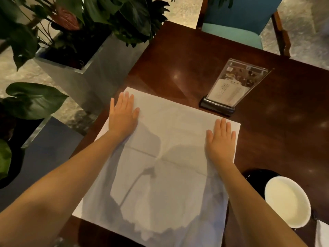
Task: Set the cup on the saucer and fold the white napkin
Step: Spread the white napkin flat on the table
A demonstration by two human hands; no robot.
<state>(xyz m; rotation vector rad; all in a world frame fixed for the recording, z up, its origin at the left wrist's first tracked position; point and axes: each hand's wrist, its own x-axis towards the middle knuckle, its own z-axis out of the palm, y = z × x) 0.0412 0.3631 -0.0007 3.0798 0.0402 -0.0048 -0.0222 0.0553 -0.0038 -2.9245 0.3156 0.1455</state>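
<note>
The white napkin (167, 132) lies spread flat and unfolded on the dark wooden table (187, 56), with crease lines crossing at its middle. My left hand (122, 114) rests flat near its far left corner, fingers apart. My right hand (221, 139) presses flat near its far right corner, fingers apart too. To the right of the napkin a white cup (287, 200) stands on a black saucer (256, 175), of which only a dark rim shows behind the cup.
A clear acrylic menu stand (229, 88) stands just beyond the napkin. A teal chair (235, 27) is at the table's far side. Grey planters with leafy plants (85, 56) line the table's left edge. Another white cloth corner (322, 236) shows at the bottom right.
</note>
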